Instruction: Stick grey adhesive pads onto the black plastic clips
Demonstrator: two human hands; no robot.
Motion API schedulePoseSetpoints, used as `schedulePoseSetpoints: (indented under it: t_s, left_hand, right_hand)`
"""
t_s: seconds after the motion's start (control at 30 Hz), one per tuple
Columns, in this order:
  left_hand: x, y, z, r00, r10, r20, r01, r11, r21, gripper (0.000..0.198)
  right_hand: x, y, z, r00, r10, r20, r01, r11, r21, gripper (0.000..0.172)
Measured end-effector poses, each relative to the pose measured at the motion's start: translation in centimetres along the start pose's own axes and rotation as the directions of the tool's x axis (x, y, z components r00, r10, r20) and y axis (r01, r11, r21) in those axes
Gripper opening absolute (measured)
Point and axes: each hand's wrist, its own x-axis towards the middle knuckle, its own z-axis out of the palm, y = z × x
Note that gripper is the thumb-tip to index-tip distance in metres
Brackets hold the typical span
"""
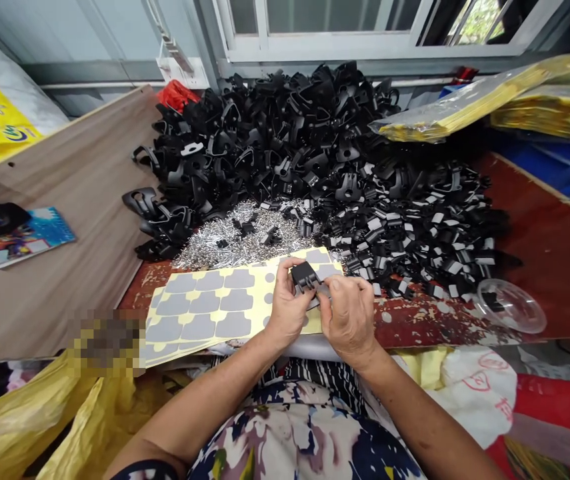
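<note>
My left hand (287, 303) is closed around a small black plastic clip (305, 275), held just above the near edge of a yellow backing sheet (225, 303) covered with several grey adhesive pads. My right hand (347, 313) is closed too, its fingertips pinching at the clip's right side; what they pinch is too small to name. Both hands meet over the sheet's right end, near the front edge of the red worktop (539, 267).
A big heap of black plastic parts (285, 147) fills the back of the worktop, with clips bearing grey pads (429, 233) on the right and a pile of small metal pins (235, 240) behind the sheet. A clear plastic cup (512, 305) lies right. A wooden board (65, 220) lies left.
</note>
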Motion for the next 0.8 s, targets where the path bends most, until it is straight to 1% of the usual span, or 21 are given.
schedulePoseSetpoints:
  t_s: [0.07,0.13,0.2,0.23,0.27,0.3,0.33,0.37,0.4,0.43,0.47,0.5,0.53,0.57,0.6,0.63,0.67,0.7,0.73,0.77,0.8]
  left_hand:
    - [0.3,-0.2,-0.2,1.0,0.01,-0.022,-0.011,0.999,-0.035,0.046]
    - [0.7,-0.3,-0.6,0.997,0.018,-0.073,-0.023,0.997,-0.067,0.046]
    - [1.0,-0.2,-1.3,0.996,0.018,-0.088,-0.026,0.995,-0.095,0.048]
    - [1.1,0.1,-1.6,0.998,0.017,-0.067,-0.024,0.994,-0.105,0.051]
    - [1.2,0.5,-1.8,1.0,0.016,-0.027,-0.019,0.993,-0.113,0.054]
    - [1.1,0.9,-2.0,0.999,0.011,0.036,-0.006,0.993,-0.118,0.057]
    - [0.9,1.5,-2.2,0.994,-0.005,0.11,0.018,0.992,-0.121,0.06]
    - [0.7,2.0,-2.2,0.983,-0.034,0.183,0.056,0.992,-0.117,0.063]
    - [0.3,2.6,-2.3,0.968,-0.075,0.238,0.1,0.99,-0.096,0.065]
    - [0.0,3.1,-2.4,0.955,-0.124,0.271,0.142,0.989,-0.05,0.068]
    - [-0.3,3.6,-2.6,0.946,-0.173,0.275,0.173,0.985,0.023,0.07]
    - [-0.5,4.2,-3.0,0.946,-0.209,0.249,0.186,0.976,0.114,0.071]
    - [-0.6,4.9,-3.6,0.952,-0.228,0.206,0.183,0.959,0.217,0.072]
    - [-0.5,5.7,-4.5,0.959,-0.232,0.166,0.169,0.931,0.325,0.069]
    - [-0.2,6.8,-5.8,0.967,-0.219,0.13,0.142,0.888,0.437,0.065]
    - [0.3,8.1,-7.4,0.979,-0.185,0.089,0.106,0.824,0.557,0.06]
    - [0.9,9.6,-9.4,0.989,-0.137,0.052,0.066,0.731,0.679,0.055]
    - [1.6,11.3,-11.7,0.999,-0.054,0.002,0.03,0.585,0.811,0.052]
    - [2.4,13.0,-14.2,0.995,0.077,-0.066,0.034,0.36,0.932,0.049]
    - [3.0,14.8,-16.7,0.979,0.184,-0.088,0.064,0.135,0.989,0.048]
    - [3.6,16.4,-19.1,0.966,0.232,-0.11,0.124,-0.046,0.991,0.046]
  right_hand:
    - [1.1,-0.2,-0.4,1.0,0.004,-0.02,-0.006,0.996,-0.091,0.087]
    - [2.2,0.1,-0.9,0.999,0.034,-0.035,-0.039,0.985,-0.168,0.09]
    - [3.1,0.7,-1.4,0.994,0.103,-0.023,-0.105,0.982,-0.156,0.092]
    - [3.5,1.1,-1.5,0.988,0.152,0.012,-0.15,0.985,-0.089,0.09]
    - [3.8,1.3,-1.6,0.976,0.206,0.069,-0.207,0.978,0.012,0.083]
    - [4.0,1.4,-1.5,0.959,0.25,0.134,-0.266,0.956,0.124,0.071]
    - [4.1,1.4,-1.5,0.945,0.267,0.19,-0.307,0.925,0.222,0.056]
    - [4.1,1.2,-1.3,0.939,0.26,0.225,-0.319,0.901,0.294,0.042]
    - [4.1,0.8,-1.2,0.944,0.233,0.233,-0.303,0.891,0.338,0.032]
    - [4.1,0.4,-1.0,0.956,0.191,0.224,-0.264,0.894,0.363,0.029]
    - [4.0,-0.1,-0.7,0.966,0.144,0.214,-0.219,0.897,0.385,0.028]
    - [3.9,-0.5,-0.5,0.967,0.107,0.232,-0.198,0.888,0.416,0.03]
    - [3.9,-0.7,-0.3,0.951,0.085,0.298,-0.219,0.864,0.454,0.034]
    - [4.0,-0.6,-0.1,0.915,0.069,0.397,-0.273,0.831,0.485,0.037]
    - [4.2,-0.2,0.1,0.863,0.053,0.502,-0.337,0.801,0.495,0.039]
    - [4.5,0.6,0.2,0.804,0.041,0.594,-0.394,0.784,0.48,0.038]
    - [5.0,1.8,0.4,0.755,0.039,0.654,-0.43,0.783,0.449,0.035]
    - [5.7,3.4,0.6,0.73,0.061,0.681,-0.444,0.8,0.404,0.029]
    - [6.6,5.2,1.0,0.731,0.112,0.673,-0.445,0.826,0.346,0.023]
    - [7.6,7.1,1.4,0.747,0.181,0.639,-0.445,0.851,0.28,0.02]
    - [8.6,9.0,1.9,0.762,0.258,0.593,-0.453,0.868,0.204,0.02]
